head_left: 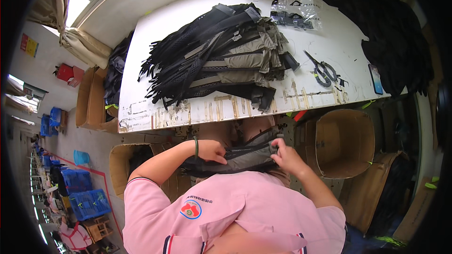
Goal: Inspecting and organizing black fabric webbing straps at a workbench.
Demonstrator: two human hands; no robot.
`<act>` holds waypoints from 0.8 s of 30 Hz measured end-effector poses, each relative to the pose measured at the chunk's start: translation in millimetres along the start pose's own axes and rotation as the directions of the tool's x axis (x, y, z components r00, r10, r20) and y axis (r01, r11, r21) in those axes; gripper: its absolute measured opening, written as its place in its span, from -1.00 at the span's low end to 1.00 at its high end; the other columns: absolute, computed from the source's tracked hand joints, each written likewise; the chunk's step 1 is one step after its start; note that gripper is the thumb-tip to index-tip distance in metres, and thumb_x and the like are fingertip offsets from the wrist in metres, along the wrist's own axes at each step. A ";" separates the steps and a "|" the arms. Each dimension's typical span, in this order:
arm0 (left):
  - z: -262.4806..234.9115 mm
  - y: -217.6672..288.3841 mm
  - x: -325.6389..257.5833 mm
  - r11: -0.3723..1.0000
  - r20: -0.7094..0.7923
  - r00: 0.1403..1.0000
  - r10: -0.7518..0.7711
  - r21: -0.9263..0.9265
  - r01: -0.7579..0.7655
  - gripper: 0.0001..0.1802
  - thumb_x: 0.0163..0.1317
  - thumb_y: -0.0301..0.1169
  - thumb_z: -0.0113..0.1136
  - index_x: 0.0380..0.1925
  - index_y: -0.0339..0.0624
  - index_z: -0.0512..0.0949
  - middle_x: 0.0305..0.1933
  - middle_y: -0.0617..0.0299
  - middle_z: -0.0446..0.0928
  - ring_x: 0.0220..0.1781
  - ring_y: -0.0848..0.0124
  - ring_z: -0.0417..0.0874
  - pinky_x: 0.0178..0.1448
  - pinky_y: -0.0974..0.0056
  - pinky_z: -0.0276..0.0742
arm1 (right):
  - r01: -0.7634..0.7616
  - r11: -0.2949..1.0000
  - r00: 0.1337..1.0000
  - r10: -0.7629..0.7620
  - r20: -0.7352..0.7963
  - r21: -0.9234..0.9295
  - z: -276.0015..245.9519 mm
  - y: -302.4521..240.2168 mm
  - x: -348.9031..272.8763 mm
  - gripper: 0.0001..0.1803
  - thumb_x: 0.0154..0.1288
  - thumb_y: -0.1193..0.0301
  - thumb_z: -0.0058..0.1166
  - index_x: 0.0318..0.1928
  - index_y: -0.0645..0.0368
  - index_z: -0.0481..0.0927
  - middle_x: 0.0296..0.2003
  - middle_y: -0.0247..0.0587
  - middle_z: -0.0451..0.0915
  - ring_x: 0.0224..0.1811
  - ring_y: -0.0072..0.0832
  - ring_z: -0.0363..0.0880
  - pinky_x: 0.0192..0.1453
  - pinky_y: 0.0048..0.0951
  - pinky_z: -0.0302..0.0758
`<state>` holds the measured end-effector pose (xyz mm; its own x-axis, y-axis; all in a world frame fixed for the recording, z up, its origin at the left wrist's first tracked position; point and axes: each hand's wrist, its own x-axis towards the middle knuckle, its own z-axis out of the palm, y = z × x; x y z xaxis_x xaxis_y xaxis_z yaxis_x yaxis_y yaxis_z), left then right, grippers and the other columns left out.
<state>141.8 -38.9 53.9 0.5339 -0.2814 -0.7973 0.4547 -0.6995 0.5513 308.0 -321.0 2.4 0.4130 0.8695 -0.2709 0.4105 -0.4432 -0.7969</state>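
A long grey and black fabric strap piece (247,160) with mesh lies across my lap, below the table's front edge. My left hand (212,151), with a dark green band at its wrist, is closed on its left part. My right hand (285,156) pinches its right end between thumb and fingers. On the table in front lies a big heap of similar strap pieces (245,61), their black webbing ends fanned out to the left. Black-handled scissors (324,71) rest partly open to the right of the heap, apart from both hands.
The white table (329,49) has tape marks along its front edge. A clear plastic bag (296,11) lies at the back, a phone (375,79) and dark fabric (395,33) at the right. Open cardboard boxes (346,113) stand beneath and beside the table; blue crates (87,195) stand far left.
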 end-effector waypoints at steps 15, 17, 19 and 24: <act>-200.8 3.3 66.5 0.882 -0.916 0.125 0.381 0.401 0.246 -0.52 0.03 -0.24 0.38 -0.05 -0.14 0.50 0.05 0.08 0.49 0.15 0.04 0.45 0.19 0.10 0.38 | 0.048 0.937 0.984 0.015 0.177 -0.346 -13.3 -11.8 0.3 -0.57 0.26 0.23 0.14 0.08 0.02 0.35 -0.28 0.03 0.64 -0.17 -0.04 0.63 -0.12 -0.07 0.52; -196.1 11.5 57.7 0.878 -0.904 0.113 0.413 0.428 0.213 -0.57 0.00 -0.27 0.40 -0.14 -0.14 0.51 -0.02 0.11 0.51 0.11 0.05 0.46 0.15 0.09 0.39 | 0.065 0.930 0.972 0.022 0.233 -0.362 -34.0 -25.0 8.3 -0.54 0.24 0.19 0.18 0.08 0.02 0.38 -0.28 0.02 0.65 -0.15 -0.06 0.63 -0.10 -0.10 0.52; -182.7 26.9 46.6 0.874 -0.892 0.149 0.426 0.449 0.186 -0.64 -0.04 -0.32 0.43 -0.30 -0.16 0.46 -0.19 0.12 0.54 -0.05 0.07 0.54 0.00 0.10 0.45 | 0.112 0.972 0.990 -0.091 0.111 -0.205 -58.0 -34.5 22.2 -0.47 0.18 0.18 0.24 0.11 0.08 0.42 -0.19 0.00 0.62 -0.10 -0.06 0.60 -0.06 -0.14 0.52; -111.4 74.9 14.1 0.899 -0.835 0.334 0.437 0.419 -0.130 -0.64 0.01 -0.33 0.38 -0.28 -0.22 0.44 -0.31 -0.03 0.56 -0.21 -0.04 0.59 -0.17 0.04 0.49 | 0.328 0.876 0.531 -0.480 -0.699 -0.353 -76.2 -87.1 81.1 -0.42 0.13 0.31 0.31 0.12 0.22 0.38 -0.03 0.00 0.51 -0.05 -0.08 0.56 -0.03 -0.19 0.51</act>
<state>262.8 -22.1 111.3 0.9724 0.1488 0.1797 0.0411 -0.8673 0.4961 367.6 -228.5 91.0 0.5903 0.5220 0.6156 0.7818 -0.1803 -0.5969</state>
